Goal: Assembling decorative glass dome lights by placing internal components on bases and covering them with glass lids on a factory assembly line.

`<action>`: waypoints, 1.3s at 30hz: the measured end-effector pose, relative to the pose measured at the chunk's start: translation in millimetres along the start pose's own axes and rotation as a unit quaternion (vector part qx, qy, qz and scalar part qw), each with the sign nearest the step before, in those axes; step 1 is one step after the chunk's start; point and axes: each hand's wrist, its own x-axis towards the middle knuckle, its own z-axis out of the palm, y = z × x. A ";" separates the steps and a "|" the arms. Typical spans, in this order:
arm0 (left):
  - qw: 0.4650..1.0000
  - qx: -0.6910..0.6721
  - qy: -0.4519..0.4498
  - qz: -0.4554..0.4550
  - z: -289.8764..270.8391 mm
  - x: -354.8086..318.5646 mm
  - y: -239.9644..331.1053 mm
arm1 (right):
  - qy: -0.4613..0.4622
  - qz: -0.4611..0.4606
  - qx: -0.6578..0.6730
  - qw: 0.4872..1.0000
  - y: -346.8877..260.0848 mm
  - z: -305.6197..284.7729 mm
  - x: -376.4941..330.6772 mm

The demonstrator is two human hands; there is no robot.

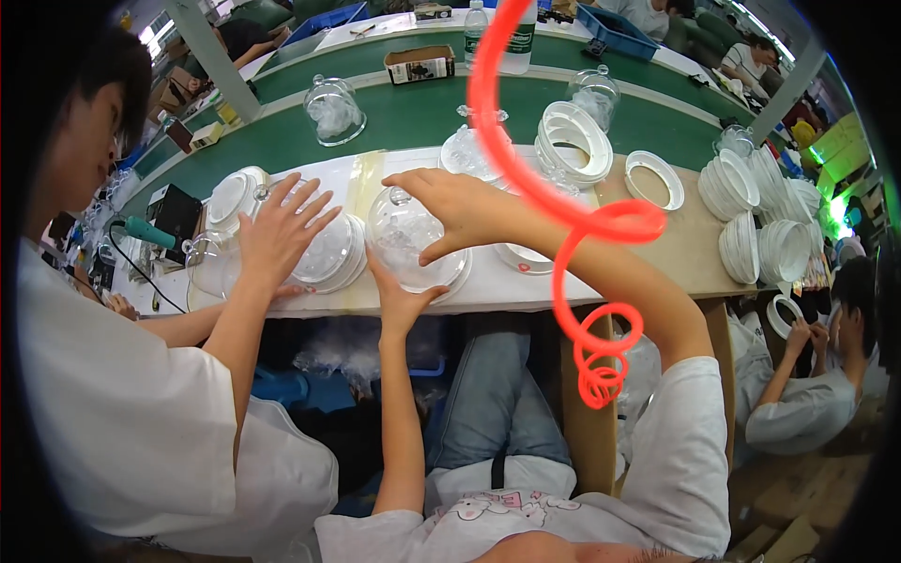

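A clear dome cover (399, 235) with a small knob on top sits over a white round base (457, 278) at the table's near edge. My right hand (450, 211) reaches across its top right, with the fingers over the far side near the knob and the thumb on the near side. Against the dome's near left edge, my left hand (399, 296) curves its fingers and thumb around the rim. Crumpled clear material seems to show through the dome. Right of it, partly behind my right forearm, lies another white round base (523, 260).
At left, a co-worker's hand (282, 230) rests on another dome over stacked white rings (352, 263). A red coiled air hose (615, 220) hangs before my right arm. White ring stacks (730, 185) stand at right; a cardboard box (419, 65) and bottles (476, 33) stand farther back.
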 end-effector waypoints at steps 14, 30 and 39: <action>0.996 0.090 0.018 -0.006 -0.9 -6.5 13.7 | -0.017 0.045 -0.041 0.998 -2.6 -2.7 -0.2; 0.993 0.051 0.085 0.066 7.9 21.0 55.7 | 0.025 0.026 -0.008 0.999 2.7 1.2 -2.9; 0.993 0.066 0.093 0.043 20.6 -13.7 32.4 | 0.066 0.121 0.148 0.979 13.3 20.4 -123.6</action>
